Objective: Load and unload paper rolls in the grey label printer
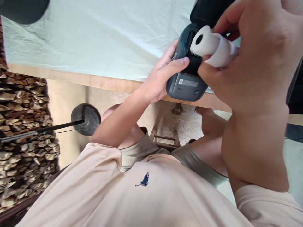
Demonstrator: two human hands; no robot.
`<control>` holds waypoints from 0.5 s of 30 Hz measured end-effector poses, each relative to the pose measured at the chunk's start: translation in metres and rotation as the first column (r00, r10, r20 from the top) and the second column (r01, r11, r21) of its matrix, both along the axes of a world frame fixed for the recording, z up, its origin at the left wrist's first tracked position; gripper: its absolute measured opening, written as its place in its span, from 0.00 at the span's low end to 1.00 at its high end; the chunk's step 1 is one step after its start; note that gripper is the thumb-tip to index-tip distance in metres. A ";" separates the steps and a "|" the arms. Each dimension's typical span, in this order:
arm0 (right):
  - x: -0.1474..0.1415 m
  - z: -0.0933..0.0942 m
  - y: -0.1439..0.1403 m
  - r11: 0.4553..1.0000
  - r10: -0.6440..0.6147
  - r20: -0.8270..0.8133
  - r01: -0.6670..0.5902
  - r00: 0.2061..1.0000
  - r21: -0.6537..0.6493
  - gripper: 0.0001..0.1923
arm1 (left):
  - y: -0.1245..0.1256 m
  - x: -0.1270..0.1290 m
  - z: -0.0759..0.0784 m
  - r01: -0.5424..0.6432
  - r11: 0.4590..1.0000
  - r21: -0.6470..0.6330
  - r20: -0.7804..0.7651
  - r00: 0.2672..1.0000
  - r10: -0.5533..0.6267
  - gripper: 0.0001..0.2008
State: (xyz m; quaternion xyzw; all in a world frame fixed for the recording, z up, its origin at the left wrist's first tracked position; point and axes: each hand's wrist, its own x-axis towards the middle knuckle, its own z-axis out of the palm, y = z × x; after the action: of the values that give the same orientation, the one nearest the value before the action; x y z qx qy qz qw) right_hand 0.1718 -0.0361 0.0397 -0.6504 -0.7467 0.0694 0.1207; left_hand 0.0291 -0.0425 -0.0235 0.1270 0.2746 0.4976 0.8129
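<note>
Pale cloth covers the tabletop; over its near edge, the left hand grips the printer, lid raised, while the right hand pinches the roll, one end at the printer's open bay

Smooth paper roll and matt, probably plastic printer
</note>
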 end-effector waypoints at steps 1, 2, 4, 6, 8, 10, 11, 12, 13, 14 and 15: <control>0.000 -0.001 0.001 1.000 -0.010 0.011 0.010 1.000 -0.008 0.19 | 0.001 -0.001 0.000 -0.006 1.000 0.000 0.005 1.000 0.006 0.15; 0.000 -0.002 0.001 1.000 -0.018 0.020 0.019 1.000 -0.022 0.18 | 0.001 -0.002 0.000 -0.011 1.000 -0.021 0.026 1.000 0.012 0.21; 0.001 -0.004 0.002 0.999 -0.023 0.023 0.024 0.999 -0.048 0.16 | 0.002 -0.004 0.002 0.000 0.998 -0.062 0.031 1.000 0.002 0.25; 0.002 -0.006 0.003 0.998 0.019 -0.016 -0.020 1.000 -0.053 0.16 | 0.002 -0.005 0.002 0.039 0.999 -0.004 -0.069 0.997 -0.040 0.17; 0.004 -0.009 0.004 0.997 0.076 -0.063 -0.076 0.995 -0.005 0.16 | 0.002 -0.006 0.000 0.076 0.988 0.138 -0.185 0.982 -0.050 0.09; 0.007 -0.013 0.005 0.991 0.107 -0.077 -0.100 0.991 0.084 0.15 | 0.003 -0.007 -0.003 0.086 0.975 0.204 -0.201 0.979 -0.044 0.07; 0.007 -0.015 0.005 0.986 0.117 -0.076 -0.107 0.990 0.126 0.14 | 0.004 -0.006 -0.004 0.081 0.972 0.219 -0.186 0.982 -0.040 0.06; 0.008 -0.017 0.004 0.980 0.133 -0.079 -0.119 0.988 0.160 0.13 | 0.004 -0.006 -0.005 0.077 0.971 0.227 -0.166 0.985 -0.039 0.07; 0.009 -0.019 0.003 0.972 0.165 -0.088 -0.147 0.982 0.183 0.12 | 0.004 -0.006 -0.005 0.071 0.969 0.236 -0.147 0.988 -0.037 0.08; 0.009 -0.020 0.001 0.963 0.216 -0.104 -0.193 0.971 0.190 0.11 | 0.005 -0.006 -0.004 0.069 0.967 0.247 -0.132 0.991 -0.037 0.09; 0.009 -0.021 0.000 0.951 0.274 -0.121 -0.249 0.954 0.184 0.11 | 0.004 -0.005 -0.004 0.057 0.966 0.254 -0.118 0.993 -0.028 0.10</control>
State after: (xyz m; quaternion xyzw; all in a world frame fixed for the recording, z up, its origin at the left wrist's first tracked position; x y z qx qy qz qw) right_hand 0.1813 -0.0363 0.0186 -0.5263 -0.8189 0.0693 0.2180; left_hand 0.0237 -0.0381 -0.0273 0.2651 0.2508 0.5033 0.7833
